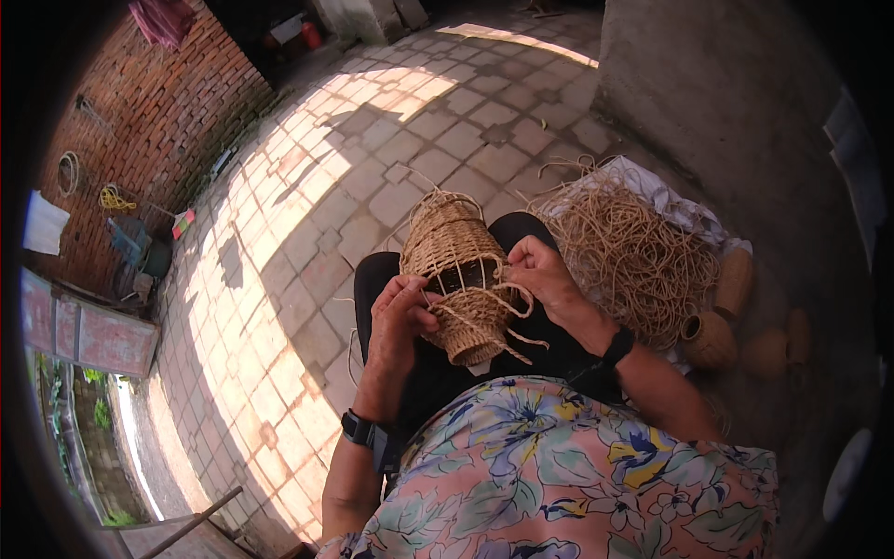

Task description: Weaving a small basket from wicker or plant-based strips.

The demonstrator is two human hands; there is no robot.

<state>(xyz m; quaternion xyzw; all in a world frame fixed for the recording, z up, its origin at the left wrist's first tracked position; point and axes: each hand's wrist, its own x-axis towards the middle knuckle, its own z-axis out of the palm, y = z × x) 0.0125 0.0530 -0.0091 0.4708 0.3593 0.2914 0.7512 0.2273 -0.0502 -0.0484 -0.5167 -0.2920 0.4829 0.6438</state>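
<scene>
A half-woven basket (453,238) of tan twisted cord lies across my lap, its narrow neck toward me. Between its woven body and neck runs a gap where bare upright ribs show. My left hand (399,317) is closed on the basket's left side at this gap, thumb and fingers against the weave. On the opposite side my right hand (551,287) pinches a twisted cord (531,306) at the gap's edge. That cord loops down below my fingers, and loose ends stick out beside the neck. My right fingertips partly hide the pinched spot.
To my right, a large heap of loose cord (633,252) lies on a white sheet (643,175). Beside it are a small round woven pot (706,339) and other woven pieces. A grey wall (726,102) rises at right, a brick wall (140,112) at left. Paving covers the ground.
</scene>
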